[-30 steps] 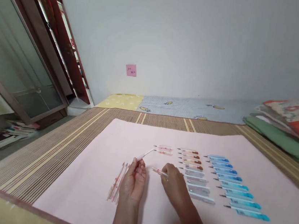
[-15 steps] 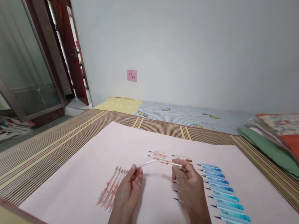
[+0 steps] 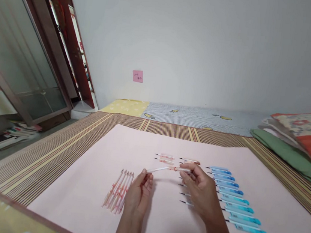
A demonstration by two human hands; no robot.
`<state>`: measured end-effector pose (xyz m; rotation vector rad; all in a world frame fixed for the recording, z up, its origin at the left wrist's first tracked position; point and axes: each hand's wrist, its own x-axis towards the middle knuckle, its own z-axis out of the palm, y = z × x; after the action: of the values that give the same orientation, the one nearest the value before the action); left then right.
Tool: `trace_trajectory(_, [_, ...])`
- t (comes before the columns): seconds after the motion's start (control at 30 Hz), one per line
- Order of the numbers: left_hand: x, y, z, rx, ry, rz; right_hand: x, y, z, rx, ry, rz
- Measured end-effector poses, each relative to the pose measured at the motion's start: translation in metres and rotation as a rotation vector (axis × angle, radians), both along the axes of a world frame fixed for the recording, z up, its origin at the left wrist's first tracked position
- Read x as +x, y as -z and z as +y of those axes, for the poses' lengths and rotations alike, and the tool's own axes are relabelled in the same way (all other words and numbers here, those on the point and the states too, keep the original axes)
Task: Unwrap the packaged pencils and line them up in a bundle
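My left hand (image 3: 139, 193) pinches the end of a thin white refill (image 3: 157, 169) that points up and right. My right hand (image 3: 200, 192) grips a clear pink pen barrel (image 3: 179, 169), and the refill's far end meets the barrel's tip. Just beyond lie two finished pink pens (image 3: 165, 158) in a short column. Several empty pink barrels (image 3: 117, 194) lie bundled left of my left hand. A column of brown pens (image 3: 190, 161) is mostly hidden under my right hand. Several blue pens (image 3: 232, 197) form a column at the right.
Everything lies on a pink sheet (image 3: 85, 183) spread over a striped mat (image 3: 55, 149). Folded bedding (image 3: 296, 141) is stacked at the right. A glass door (image 3: 17, 61) and a pile of books (image 3: 8, 134) are at the left. A white wall stands behind.
My right hand lifted the pink barrel from the sheet toward the row of pens, then brought its tip against the refill held in my left hand. The view shifted slightly.
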<state>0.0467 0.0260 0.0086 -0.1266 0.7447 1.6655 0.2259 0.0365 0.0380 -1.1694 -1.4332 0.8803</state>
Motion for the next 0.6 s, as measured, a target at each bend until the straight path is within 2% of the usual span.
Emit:
trace_trajectory(0.3, [0.003,-0.0001,-0.0009,0.085,0.115,0.089,-0.0047,0.0001,-0.001,-0.046,-0.081,-0.021])
trace_trajectory(0.47, [0.0006,0.0009,0.0002,0.079,0.158,0.121,-0.0021,0.0014,0.0005,-0.071,-0.129,0.044])
trace_trajectory(0.6, [-0.0014,0.003,-0.0011,0.081,0.194,0.133,0.0018,-0.0008,-0.0019,-0.057,-0.175,0.012])
